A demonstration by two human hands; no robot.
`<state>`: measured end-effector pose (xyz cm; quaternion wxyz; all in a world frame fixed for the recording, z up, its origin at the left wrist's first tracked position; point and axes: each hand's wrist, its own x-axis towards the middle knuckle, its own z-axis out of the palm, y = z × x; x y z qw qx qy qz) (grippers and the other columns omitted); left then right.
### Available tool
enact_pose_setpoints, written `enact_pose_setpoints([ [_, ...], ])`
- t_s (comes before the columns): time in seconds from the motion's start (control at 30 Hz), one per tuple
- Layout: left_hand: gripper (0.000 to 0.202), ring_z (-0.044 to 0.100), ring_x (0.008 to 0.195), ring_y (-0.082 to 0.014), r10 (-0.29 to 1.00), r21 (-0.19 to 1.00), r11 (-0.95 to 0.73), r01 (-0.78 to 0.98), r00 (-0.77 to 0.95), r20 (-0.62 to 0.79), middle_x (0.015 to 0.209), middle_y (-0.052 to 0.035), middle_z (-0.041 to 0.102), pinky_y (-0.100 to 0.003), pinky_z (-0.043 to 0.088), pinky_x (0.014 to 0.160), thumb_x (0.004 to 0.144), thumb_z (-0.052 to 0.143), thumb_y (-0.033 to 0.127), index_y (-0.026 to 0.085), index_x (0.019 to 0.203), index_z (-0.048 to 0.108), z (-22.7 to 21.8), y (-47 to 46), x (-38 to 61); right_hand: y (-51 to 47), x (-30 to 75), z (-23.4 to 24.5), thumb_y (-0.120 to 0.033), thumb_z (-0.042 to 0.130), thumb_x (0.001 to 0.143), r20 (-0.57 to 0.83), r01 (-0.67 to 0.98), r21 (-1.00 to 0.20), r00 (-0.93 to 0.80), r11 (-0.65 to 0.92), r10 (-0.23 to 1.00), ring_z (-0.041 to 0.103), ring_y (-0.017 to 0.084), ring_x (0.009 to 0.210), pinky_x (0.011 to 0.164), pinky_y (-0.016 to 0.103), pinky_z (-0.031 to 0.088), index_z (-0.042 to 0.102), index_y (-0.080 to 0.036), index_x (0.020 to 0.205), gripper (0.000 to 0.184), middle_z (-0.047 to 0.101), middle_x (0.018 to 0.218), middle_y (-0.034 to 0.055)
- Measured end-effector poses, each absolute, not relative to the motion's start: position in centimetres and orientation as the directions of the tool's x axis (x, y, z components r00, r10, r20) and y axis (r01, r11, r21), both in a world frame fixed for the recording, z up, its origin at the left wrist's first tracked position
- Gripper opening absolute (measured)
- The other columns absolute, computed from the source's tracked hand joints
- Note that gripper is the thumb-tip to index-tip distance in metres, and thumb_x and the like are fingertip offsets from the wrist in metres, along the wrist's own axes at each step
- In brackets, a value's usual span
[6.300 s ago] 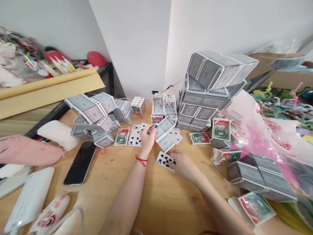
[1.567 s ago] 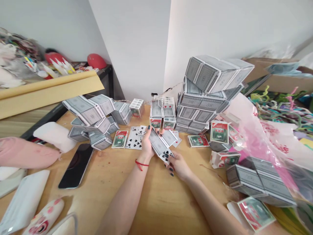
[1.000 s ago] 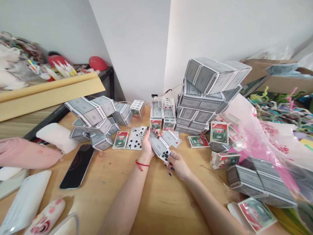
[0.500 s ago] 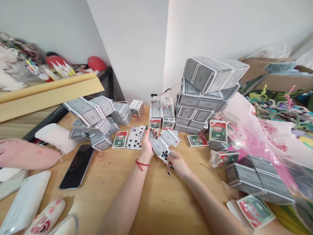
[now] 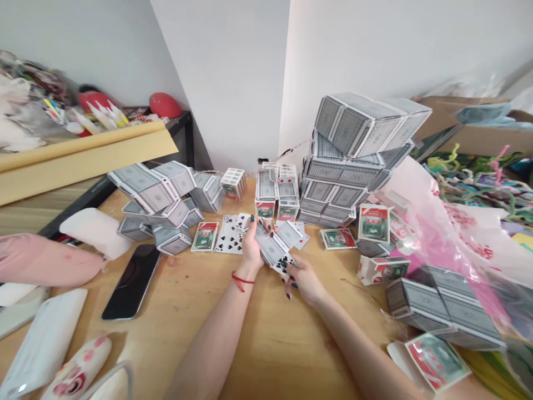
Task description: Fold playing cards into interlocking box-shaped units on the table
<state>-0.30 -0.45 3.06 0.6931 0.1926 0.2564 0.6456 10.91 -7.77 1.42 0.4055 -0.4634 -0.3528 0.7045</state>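
Note:
My left hand (image 5: 252, 247) is closed round playing cards (image 5: 270, 246) with grey patterned backs, thumb up on their left side. A spade card (image 5: 283, 261) shows its face below them, pinched at its lower right by my right hand (image 5: 303, 280). Face-up spade cards (image 5: 228, 236) lie on the wooden table just left of my left hand. Red-marked cards (image 5: 303, 236) peek out behind the held ones. A green and red card box (image 5: 204, 236) lies left of the face-up cards, and another card box (image 5: 338, 239) lies to the right.
A tall stack of folded-card blocks (image 5: 341, 172) stands at the right, a lower stack (image 5: 162, 194) at the left. A phone (image 5: 132, 282) lies on the left of the table (image 5: 175, 355). More card blocks (image 5: 441, 308) and an open card box (image 5: 437, 361) sit at the right.
The view has shifted slightly. Both hands keep nearly the same hold on the cards, and nothing else has visibly moved.

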Motion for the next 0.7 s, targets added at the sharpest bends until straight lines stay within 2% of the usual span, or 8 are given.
enact_pose_setpoints([
  [0.13, 0.019, 0.059, 0.069, -0.0163, 0.990, 0.611, 0.108, -0.784, 0.027, -0.141, 0.060, 0.0022, 0.055, -0.034, 0.043, 0.076, 0.073, 0.055, 0.039, 0.020, 0.076, 0.052, 3.0, -0.5, -0.4, -7.8, 10.9, 1.1, -0.038, 0.056, 0.070, -0.338, -0.278, -0.872, -0.255, -0.403, 0.906, 0.041, 0.007, 0.030, 0.027, 0.020, 0.037, 0.041, -0.019, 0.069, 0.024, 0.049, 0.048, -0.0068],
  [0.27, 0.034, 0.060, 0.088, -0.0198, 0.989, 0.606, 0.143, -0.782, 0.088, -0.120, 0.085, -0.0028, 0.064, -0.036, 0.042, 0.082, 0.076, 0.054, 0.039, 0.023, 0.106, 0.052, 3.0, -0.6, -0.9, -7.8, 10.9, 0.8, -0.040, 0.051, 0.076, -0.225, -0.258, -0.925, -0.220, -0.279, 0.949, 0.038, 0.007, 0.032, 0.030, 0.022, 0.040, 0.044, -0.019, 0.074, 0.022, 0.054, 0.054, -0.0037],
  [0.33, 0.042, 0.058, 0.096, -0.0213, 0.987, 0.591, 0.160, -0.791, 0.132, -0.090, 0.098, -0.0053, 0.062, -0.037, 0.040, 0.086, 0.077, 0.052, 0.040, 0.024, 0.115, 0.047, 3.1, -0.7, -1.2, -7.7, 11.1, 0.7, -0.038, 0.045, 0.081, -0.130, -0.144, -0.978, -0.154, -0.153, 0.979, 0.040, 0.008, 0.034, 0.033, 0.022, 0.040, 0.048, -0.019, 0.076, 0.020, 0.054, 0.055, -0.0026],
  [0.4, 0.048, 0.054, 0.104, -0.0231, 0.984, 0.578, 0.168, -0.798, 0.168, -0.054, 0.107, -0.0067, 0.060, -0.039, 0.038, 0.090, 0.076, 0.053, 0.041, 0.025, 0.120, 0.044, 3.2, -0.8, -1.3, -7.7, 11.8, 0.6, -0.033, 0.041, 0.083, 0.004, 0.064, -0.998, -0.056, 0.008, 0.998, 0.043, 0.009, 0.038, 0.038, 0.022, 0.041, 0.054, -0.018, 0.080, 0.021, 0.052, 0.054, -0.0015],
  [0.47, 0.054, 0.048, 0.112, -0.0250, 0.978, 0.577, 0.177, -0.797, 0.208, -0.012, 0.113, -0.0078, 0.057, -0.041, 0.035, 0.094, 0.073, 0.056, 0.041, 0.025, 0.123, 0.042, 3.3, -0.8, -1.3, -7.6, 12.6, 0.5, -0.023, 0.041, 0.081, 0.180, 0.344, -0.926, 0.046, 0.154, 0.983, 0.053, 0.013, 0.052, 0.051, 0.025, 0.046, 0.061, -0.018, 0.086, 0.020, 0.057, 0.064, 0.0024],
  [0.53, 0.058, 0.043, 0.117, -0.0260, 0.967, 0.580, 0.199, -0.790, 0.255, 0.017, 0.116, -0.0088, 0.055, -0.042, 0.031, 0.097, 0.072, 0.057, 0.042, 0.024, 0.124, 0.040, 3.4, -0.9, -1.2, -7.4, 13.2, 0.3, -0.012, 0.041, 0.076, 0.304, 0.525, -0.813, 0.012, 0.252, 0.953, 0.058, 0.018, 0.074, 0.066, 0.029, 0.048, 0.059, -0.022, 0.105, 0.036, 0.060, 0.086, 0.0062],
  [0.6, 0.055, 0.041, 0.119, -0.0255, 0.954, 0.579, 0.235, -0.781, 0.298, 0.015, 0.118, -0.0093, 0.054, -0.043, 0.029, 0.098, 0.073, 0.055, 0.040, 0.023, 0.123, 0.041, 3.4, -0.9, -1.2, -7.2, 13.5, 0.2, -0.006, 0.040, 0.071, 0.338, 0.581, -0.766, 0.001, 0.275, 0.941, 0.056, 0.020, 0.087, 0.076, 0.032, 0.046, 0.055, -0.024, 0.115, 0.049, 0.056, 0.098, 0.0080],
  [0.7, 0.045, 0.044, 0.117, -0.0238, 0.953, 0.567, 0.266, -0.779, 0.300, -0.035, 0.115, -0.0087, 0.056, -0.040, 0.030, 0.099, 0.075, 0.052, 0.030, 0.020, 0.119, 0.046, 3.4, -1.0, -1.2, -7.1, 13.3, 0.1, -0.006, 0.044, 0.066, 0.281, 0.431, -0.873, 0.058, 0.230, 0.958, 0.053, 0.022, 0.092, 0.079, 0.037, 0.046, 0.049, -0.023, 0.121, 0.057, 0.052, 0.101, 0.0096],
])
